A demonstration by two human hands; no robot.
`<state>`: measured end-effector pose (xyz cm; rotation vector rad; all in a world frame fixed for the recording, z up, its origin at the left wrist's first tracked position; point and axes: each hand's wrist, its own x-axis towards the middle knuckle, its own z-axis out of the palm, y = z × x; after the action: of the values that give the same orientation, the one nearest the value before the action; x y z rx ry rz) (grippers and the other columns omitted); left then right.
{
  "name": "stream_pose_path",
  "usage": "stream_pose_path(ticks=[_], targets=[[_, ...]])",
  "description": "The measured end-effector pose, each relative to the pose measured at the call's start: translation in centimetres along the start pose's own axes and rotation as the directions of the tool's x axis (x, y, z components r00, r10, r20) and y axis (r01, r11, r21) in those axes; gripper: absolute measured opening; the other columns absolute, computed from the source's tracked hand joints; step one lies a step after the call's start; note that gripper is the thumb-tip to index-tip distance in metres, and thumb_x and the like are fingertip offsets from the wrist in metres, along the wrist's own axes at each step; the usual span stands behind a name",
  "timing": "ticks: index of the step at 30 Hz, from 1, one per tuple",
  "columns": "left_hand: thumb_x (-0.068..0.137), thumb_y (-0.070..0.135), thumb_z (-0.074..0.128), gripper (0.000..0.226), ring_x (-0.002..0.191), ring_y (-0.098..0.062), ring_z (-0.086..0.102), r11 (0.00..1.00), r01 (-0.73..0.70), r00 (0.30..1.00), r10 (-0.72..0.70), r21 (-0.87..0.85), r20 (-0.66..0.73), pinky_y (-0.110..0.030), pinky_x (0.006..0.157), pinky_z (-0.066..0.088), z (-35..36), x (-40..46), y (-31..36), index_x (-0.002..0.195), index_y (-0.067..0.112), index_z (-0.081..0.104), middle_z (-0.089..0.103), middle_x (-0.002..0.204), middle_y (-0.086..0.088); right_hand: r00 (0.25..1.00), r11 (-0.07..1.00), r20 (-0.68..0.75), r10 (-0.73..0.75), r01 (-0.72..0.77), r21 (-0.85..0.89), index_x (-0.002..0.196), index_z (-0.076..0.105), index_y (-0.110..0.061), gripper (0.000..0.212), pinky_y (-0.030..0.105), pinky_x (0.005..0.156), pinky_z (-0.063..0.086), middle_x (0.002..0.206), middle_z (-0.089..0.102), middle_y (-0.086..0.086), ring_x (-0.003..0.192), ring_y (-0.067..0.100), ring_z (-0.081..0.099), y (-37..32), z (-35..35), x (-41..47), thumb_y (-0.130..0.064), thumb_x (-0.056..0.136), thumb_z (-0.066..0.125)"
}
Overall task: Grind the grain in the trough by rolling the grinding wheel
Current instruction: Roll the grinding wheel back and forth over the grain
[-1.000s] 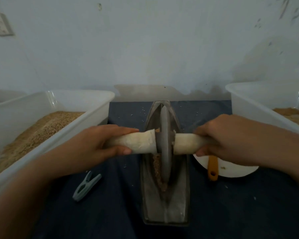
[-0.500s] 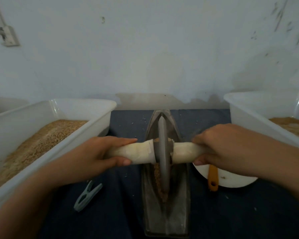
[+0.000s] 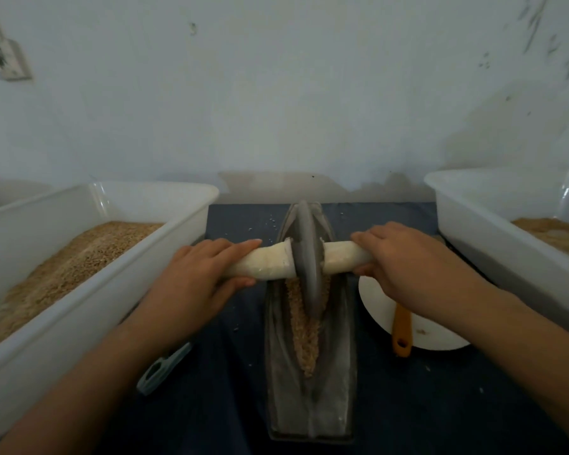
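While your left hand (image 3: 197,277) and right hand (image 3: 404,261) curl around the pale wooden axle (image 3: 263,264), the grey disc-shaped grinding wheel (image 3: 307,261) stands at the far part of the long grey boat-shaped trough (image 3: 276,372), over brown grain (image 3: 304,333). It looks heavy and stiff; hold both axle ends evenly.

The grinding wheel (image 3: 306,257) and trough (image 3: 339,323) looked like dull grey metal, the bins (image 3: 165,244) glossy white plastic, the tabletop cloth (image 3: 440,405) matt dark blue.
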<state>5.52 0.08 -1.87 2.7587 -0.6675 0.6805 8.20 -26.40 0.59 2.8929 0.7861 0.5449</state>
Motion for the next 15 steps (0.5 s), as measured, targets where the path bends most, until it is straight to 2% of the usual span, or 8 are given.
stream_pose_path(ticks=[2, 4, 8, 12, 14, 15], targets=[[0.084, 0.039, 0.058, 0.051, 0.088, -0.004, 0.05, 0.995, 0.01, 0.998, -0.004, -0.104, 0.061, -0.026, 0.08, 0.037, -0.8, 0.0, -0.2, 0.132, 0.039, 0.039, 0.056, 0.1, 0.013, 0.997, 1.0, 0.068, -0.023, 0.023, 0.006, 0.125, 0.046, -0.024, 0.033, 0.023, 0.078, 0.033, 0.117, 0.053, -0.004, 0.105, 0.013, 0.046, -0.2, -1.0, -0.3, -0.039, 0.095, 0.046], [0.08, 0.053, 0.055, 0.05, 0.091, -0.001, 0.055, 0.975, 0.029, 0.99, 0.002, -0.221, 0.138, -0.024, 0.081, 0.043, -1.8, -0.2, -0.5, 0.127, 0.046, 0.041, 0.06, 0.102, 0.017, 0.983, 0.999, 0.177, -0.047, 0.044, 0.017, 0.117, 0.053, -0.024, 0.031, 0.023, 0.073, 0.034, 0.11, 0.057, -0.003, 0.099, 0.013, 0.052, -0.6, -2.5, -0.7, -0.044, 0.094, 0.047], [0.072, 0.07, 0.053, 0.054, 0.095, 0.005, 0.06, 0.939, 0.031, 0.964, 0.062, -0.342, 0.257, -0.013, 0.079, 0.045, -3.9, -0.9, -0.6, 0.122, 0.05, 0.05, 0.063, 0.105, 0.028, 0.937, 0.993, 0.334, -0.101, 0.073, 0.093, 0.101, 0.059, -0.028, 0.032, 0.023, 0.065, 0.041, 0.088, 0.061, -0.006, 0.079, 0.008, 0.057, -0.6, -5.3, -2.3, -0.055, 0.087, 0.05], [0.07, 0.07, 0.049, 0.053, 0.098, 0.008, 0.058, 0.946, 0.026, 0.965, 0.061, -0.324, 0.255, -0.012, 0.081, 0.044, -3.9, -0.8, -0.5, 0.121, 0.052, 0.05, 0.062, 0.106, 0.031, 0.944, 0.991, 0.32, -0.084, 0.046, 0.127, 0.103, 0.058, -0.029, 0.029, 0.025, 0.07, 0.045, 0.09, 0.06, -0.008, 0.079, 0.008, 0.056, -0.5, -5.0, -2.2, -0.052, 0.088, 0.051], [0.073, 0.071, 0.052, 0.053, 0.096, 0.006, 0.057, 0.971, 0.031, 0.98, 0.017, -0.239, 0.197, -0.012, 0.079, 0.041, -2.7, -0.4, -0.4, 0.122, 0.053, 0.045, 0.061, 0.101, 0.029, 0.966, 0.993, 0.258, -0.034, 0.004, 0.116, 0.111, 0.055, -0.027, 0.027, 0.026, 0.076, 0.045, 0.1, 0.059, -0.005, 0.091, 0.012, 0.056, -0.5, -3.4, -1.2, -0.045, 0.091, 0.051], [0.078, 0.067, 0.055, 0.052, 0.092, 0.002, 0.056, 0.983, 0.027, 0.99, 0.0, -0.181, 0.143, -0.013, 0.076, 0.039, -2.0, -0.3, -0.3, 0.125, 0.049, 0.045, 0.058, 0.097, 0.026, 0.978, 0.994, 0.207, -0.009, -0.014, 0.111, 0.115, 0.052, -0.026, 0.027, 0.025, 0.078, 0.042, 0.107, 0.057, -0.004, 0.099, 0.014, 0.054, -0.4, -2.5, -0.7, -0.04, 0.092, 0.051]])
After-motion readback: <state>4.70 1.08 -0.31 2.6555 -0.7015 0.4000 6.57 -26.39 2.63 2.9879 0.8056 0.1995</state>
